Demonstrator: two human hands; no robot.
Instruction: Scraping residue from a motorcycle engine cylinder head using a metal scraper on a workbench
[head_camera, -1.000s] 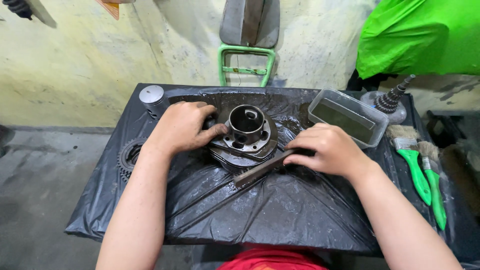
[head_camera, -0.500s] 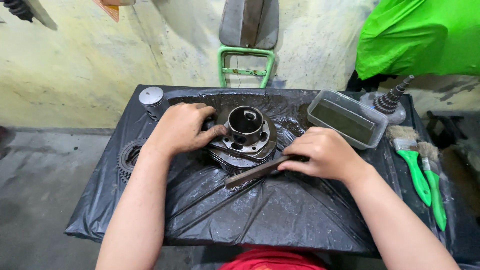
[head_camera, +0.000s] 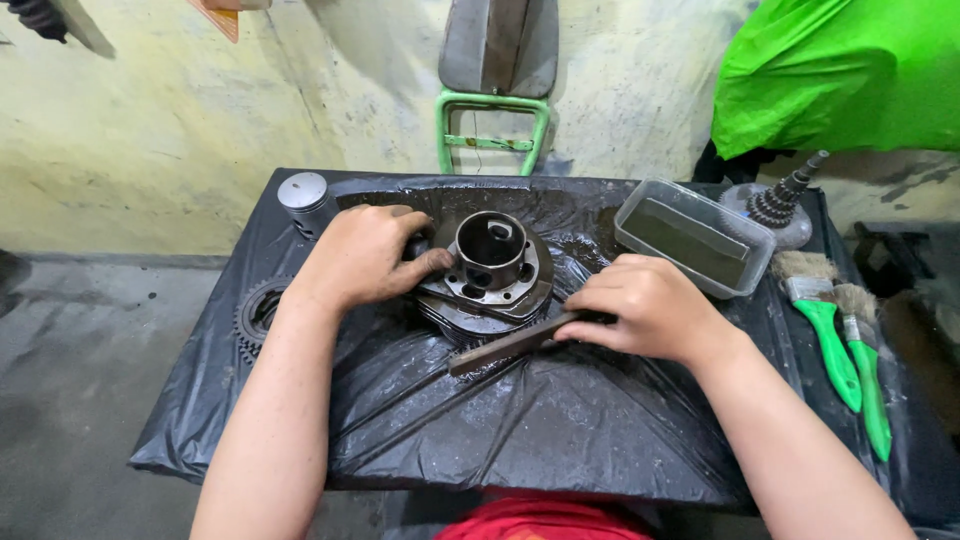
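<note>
Right now the left hand (head_camera: 362, 255) lies palm down on the left flank of a dark, finned metal engine cylinder (head_camera: 488, 275), fingers spread over its fins and the thumb pressed against the raised round sleeve at its top. The cylinder sits near the middle of a small table wrapped in black plastic sheet (head_camera: 560, 440), a little toward the far edge. The right hand (head_camera: 645, 305) is closed around one end of a long, flat, greasy metal file (head_camera: 510, 343), which runs leftward from the fingers and lies against the near side of the cylinder's base, so the cylinder is just ahead and to the left of this hand.

Outward from the hands, a silver cylindrical piston (head_camera: 304, 199) stands at the far left corner. A dark toothed gear (head_camera: 256, 312) lies at the left edge, partly behind the left forearm. A clear rectangular plastic tray (head_camera: 690, 240) rests near the far right corner, with a grey geared shaft (head_camera: 778, 205) upright just beyond it. Two green-handled paint brushes (head_camera: 835, 340) lie side by side along the right edge.
</note>
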